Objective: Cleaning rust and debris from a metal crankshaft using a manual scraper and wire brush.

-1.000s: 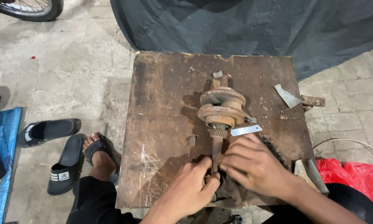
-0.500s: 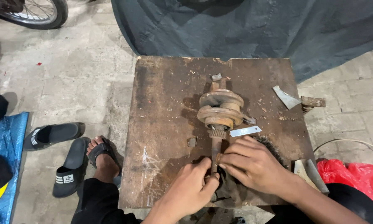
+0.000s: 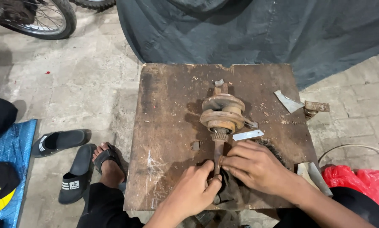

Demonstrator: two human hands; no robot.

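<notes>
Rusty crankshaft (image 3: 222, 116) lies on the counter (image 3: 168, 109); left hand (image 3: 193, 192) and right hand (image 3: 255, 166) clamp its shaft, seemingly through a rag (image 3: 231, 192).

No labels, signs or screens in view. One possible package: a red plastic bag (image 3: 362, 185) on the floor at lower right, beside the table (image 3: 168, 105), crumpled, partly cut off.

rusty brown crankshaft (image 3: 221, 116) | dark brown board (image 3: 168, 126) | red bag (image 3: 362, 181) | blue mat (image 3: 10, 152)
</notes>
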